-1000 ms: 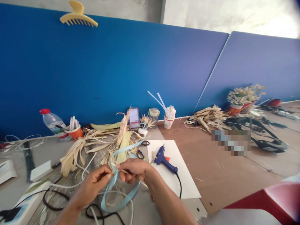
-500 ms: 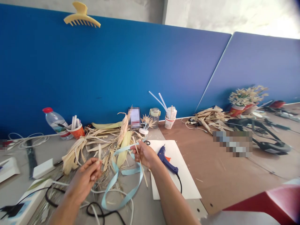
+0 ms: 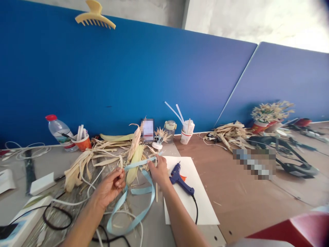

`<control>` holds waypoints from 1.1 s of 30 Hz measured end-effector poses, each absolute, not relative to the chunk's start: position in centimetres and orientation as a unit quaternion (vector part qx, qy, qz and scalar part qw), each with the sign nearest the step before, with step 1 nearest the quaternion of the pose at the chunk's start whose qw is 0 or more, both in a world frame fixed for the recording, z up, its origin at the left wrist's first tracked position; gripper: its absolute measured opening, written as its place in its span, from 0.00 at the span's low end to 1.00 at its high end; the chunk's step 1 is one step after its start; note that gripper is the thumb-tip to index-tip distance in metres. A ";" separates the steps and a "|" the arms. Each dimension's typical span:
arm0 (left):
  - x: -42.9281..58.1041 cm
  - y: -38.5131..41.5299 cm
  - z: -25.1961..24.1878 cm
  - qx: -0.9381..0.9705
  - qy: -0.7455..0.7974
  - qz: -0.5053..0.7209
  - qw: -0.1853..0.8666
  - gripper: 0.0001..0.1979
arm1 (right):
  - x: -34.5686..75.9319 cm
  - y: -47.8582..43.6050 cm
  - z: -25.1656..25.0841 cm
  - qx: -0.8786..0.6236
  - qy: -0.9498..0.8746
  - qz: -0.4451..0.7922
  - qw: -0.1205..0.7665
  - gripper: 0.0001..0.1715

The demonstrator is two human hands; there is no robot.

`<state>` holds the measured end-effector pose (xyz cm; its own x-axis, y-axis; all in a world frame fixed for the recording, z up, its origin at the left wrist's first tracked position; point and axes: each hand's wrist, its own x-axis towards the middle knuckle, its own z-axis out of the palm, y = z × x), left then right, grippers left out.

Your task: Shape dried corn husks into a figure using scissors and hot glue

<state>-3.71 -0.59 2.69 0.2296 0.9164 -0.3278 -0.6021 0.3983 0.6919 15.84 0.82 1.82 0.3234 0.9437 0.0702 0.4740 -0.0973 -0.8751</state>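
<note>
My left hand (image 3: 113, 183) is closed in a pinch on a small pale piece of corn husk (image 3: 121, 160), which sticks up past the fingertips. Close by, my right hand (image 3: 159, 170) grips a thin wooden stick (image 3: 156, 192) that hangs nearly upright below the fingers. A light blue ribbon (image 3: 145, 216) passes by the right fingers, reaches toward the left hand and loops down over the table. Whether the left fingers also touch the ribbon, I cannot tell. Behind the hands lies a green-yellow husk (image 3: 135, 164) among dry husk strips (image 3: 77, 164).
A blue glue gun (image 3: 181, 180) rests on white paper (image 3: 203, 209), right of my right arm. Cables (image 3: 58, 219) and a power strip (image 3: 28, 219) lie left. A bottle (image 3: 59, 132), an orange cup (image 3: 83, 142), a phone (image 3: 147, 130) and a white cup (image 3: 185, 137) line the blue partition (image 3: 128, 75).
My left hand has moved right with the husk piece, close to my right hand and the ribbon. The stick in my right hand has turned from slanted to nearly upright.
</note>
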 end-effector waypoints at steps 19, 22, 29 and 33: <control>-6.4 1.1 0.6 0.199 0.324 0.548 0.745 0.04 | 13.5 0.4 1.1 -0.623 -0.603 0.294 0.402 0.17; -6.6 1.1 0.4 0.190 0.327 0.546 0.748 0.04 | 12.9 0.0 1.6 -0.621 -0.622 0.325 0.349 0.17; -6.4 0.8 -0.1 0.205 0.298 0.533 0.765 0.03 | 11.9 0.1 2.6 -0.619 -0.693 0.296 0.223 0.12; -6.5 0.8 -0.5 0.213 0.292 0.517 0.776 0.04 | 11.1 1.1 2.4 -0.622 -0.708 0.291 0.165 0.13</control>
